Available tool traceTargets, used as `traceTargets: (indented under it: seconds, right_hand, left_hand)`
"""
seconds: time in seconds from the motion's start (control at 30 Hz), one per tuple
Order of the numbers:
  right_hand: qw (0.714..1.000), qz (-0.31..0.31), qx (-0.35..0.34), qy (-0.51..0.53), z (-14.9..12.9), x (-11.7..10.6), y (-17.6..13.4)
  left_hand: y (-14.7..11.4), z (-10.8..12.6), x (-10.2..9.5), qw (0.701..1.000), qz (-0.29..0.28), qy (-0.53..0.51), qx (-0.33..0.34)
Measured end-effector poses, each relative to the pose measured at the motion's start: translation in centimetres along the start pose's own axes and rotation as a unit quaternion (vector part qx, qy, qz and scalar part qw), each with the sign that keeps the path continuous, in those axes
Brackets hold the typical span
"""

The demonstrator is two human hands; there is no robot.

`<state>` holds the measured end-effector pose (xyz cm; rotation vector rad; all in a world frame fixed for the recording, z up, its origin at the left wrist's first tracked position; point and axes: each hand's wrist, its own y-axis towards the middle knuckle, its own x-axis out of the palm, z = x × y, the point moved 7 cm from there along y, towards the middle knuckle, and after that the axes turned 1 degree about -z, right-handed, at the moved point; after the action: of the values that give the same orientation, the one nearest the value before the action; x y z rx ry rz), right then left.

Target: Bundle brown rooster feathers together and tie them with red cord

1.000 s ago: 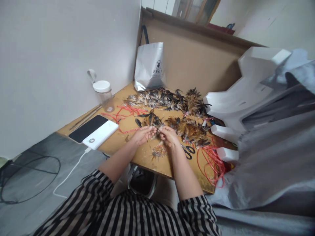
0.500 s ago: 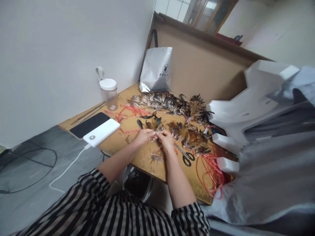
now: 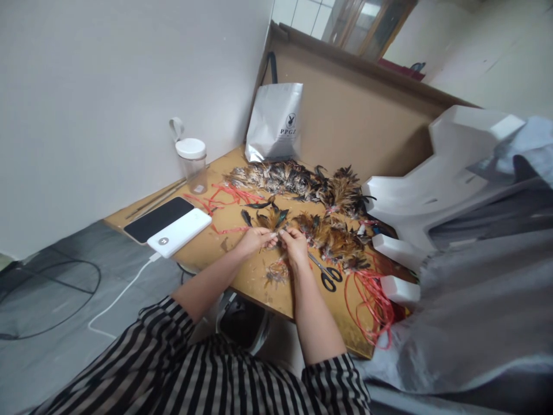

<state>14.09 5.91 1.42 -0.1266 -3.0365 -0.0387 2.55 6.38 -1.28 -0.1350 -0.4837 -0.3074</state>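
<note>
On my feed, the bare left hand (image 3: 257, 241) and bare right hand (image 3: 295, 246) nearly meet, fingertips pressed together; what they pinch I cannot tell. A small brown-and-black feather bunch (image 3: 272, 218) fans just beyond them over the yellow-brown wooden table (image 3: 254, 278). Black-handled metal scissors (image 3: 324, 270) lie beside the right wrist.

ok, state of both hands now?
Left hand: pinched closed by the small feather bunch; can't tell what's held.
Right hand: pinched closed alongside; can't tell what's held.

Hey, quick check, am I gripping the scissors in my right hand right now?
No, the scissors lie on the table to the right of your right hand, which is close beside your left hand.
</note>
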Motion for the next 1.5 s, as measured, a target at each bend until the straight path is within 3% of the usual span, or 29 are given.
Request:
traceTargets:
  seconds: [0.2, 0.37, 0.5, 0.77, 1.0, 1.3, 1.5]
  right_hand:
    - [1.0, -0.014, 0.001, -0.019, 0.0, 0.2, 0.0]
    - [0.993, -0.023, -0.053, -0.105, -0.7, -1.0, 0.3]
    - [0.968, -0.093, -0.059, -0.227, -0.2, -1.6, 0.5]
    - [0.914, -0.136, -0.088, -0.372, 0.3, -1.2, 0.1]
    - [0.856, -0.12, -0.146, -0.481, -1.1, -0.7, -0.4]
    - [0.872, -0.033, -0.27, -0.406, -5.2, -0.9, -1.5]
    - [0.846, -0.023, -0.29, -0.447, -5.8, -0.7, -2.0]
  left_hand:
    - [-0.2, 0.2, 0.2, 1.0, 0.0, 0.022, -0.007]
    - [-0.1, 1.0, -0.9, 0.996, 0.038, -0.072, 0.027]
    - [0.2, 0.9, -2.1, 0.986, 0.06, -0.149, 0.037]
    - [0.4, 0.8, -2.3, 0.983, 0.053, -0.175, 0.034]
    - [0.4, 0.7, -2.4, 0.981, 0.058, -0.184, 0.023]
    - [0.0, 1.1, -1.5, 0.987, 0.04, -0.152, 0.014]
    - [0.0, 0.4, -1.0, 0.991, -0.006, -0.134, -0.011]
